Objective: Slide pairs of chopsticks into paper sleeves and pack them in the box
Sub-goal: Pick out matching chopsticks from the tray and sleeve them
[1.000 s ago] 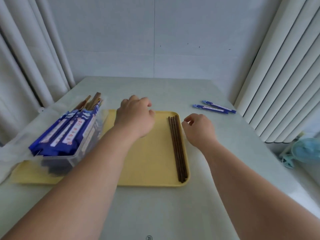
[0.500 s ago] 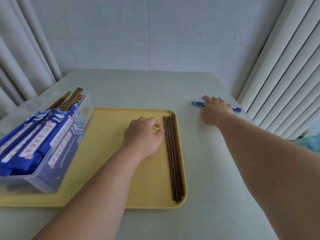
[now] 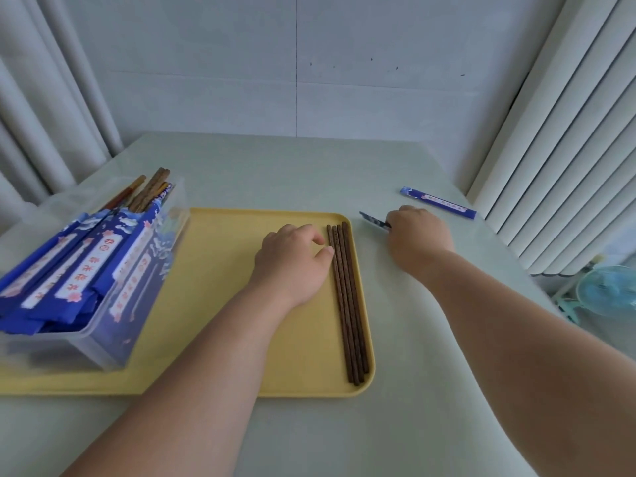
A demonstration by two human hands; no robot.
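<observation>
Chopsticks, four and bare, are laid side by side along the right edge of the yellow tray; the left hand is rested there, fingers curled, thumb tip against the nearest stick; a blue paper sleeve is pinched by the right hand beside the tray; sleeved pairs are stacked in the clear box at the tray's left.

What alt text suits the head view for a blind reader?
A person's right hand grips a blue sleeve right of a yellow tray, where the left hand lies curled beside four chopsticks. A clear box of sleeved chopsticks stands on the tray's left end; a second sleeve lies on the table farther right.
</observation>
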